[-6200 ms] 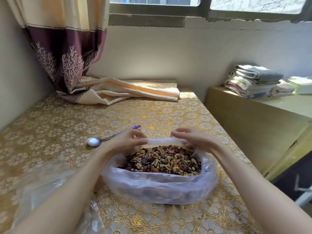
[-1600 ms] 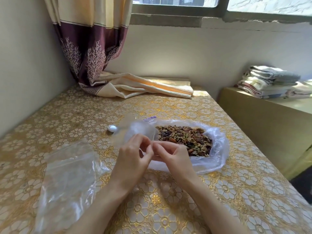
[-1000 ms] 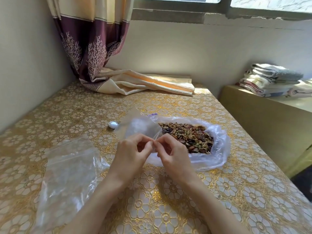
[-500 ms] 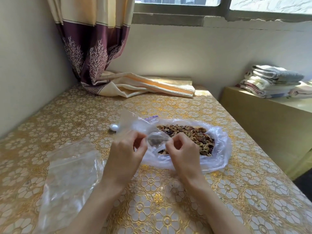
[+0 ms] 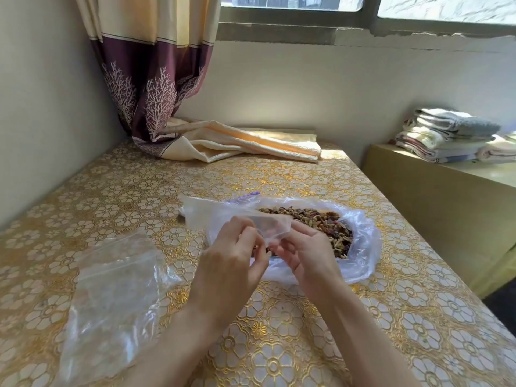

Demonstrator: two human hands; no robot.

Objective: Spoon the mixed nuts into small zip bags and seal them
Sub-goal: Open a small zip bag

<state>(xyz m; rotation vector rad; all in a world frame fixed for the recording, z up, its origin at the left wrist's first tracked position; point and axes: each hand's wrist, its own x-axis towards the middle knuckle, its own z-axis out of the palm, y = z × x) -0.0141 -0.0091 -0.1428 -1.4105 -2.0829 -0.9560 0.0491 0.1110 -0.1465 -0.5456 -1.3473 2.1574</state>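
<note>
Gold floral tablecloth point(image 5: 279, 174), maroon-and-cream curtain point(image 5: 150, 88) with white branch motifs.

Daylight pours in through the window point(image 5: 363, 7) far beyond the hands, leaving a bright patch on the folded cloth point(image 5: 279, 143) and a soft sheen on the gold tablecloth point(image 5: 418, 331). The wall left of the hands sits in mild shade. Wide-angle bending curves the edges; detail is slightly soft throughout.
</note>
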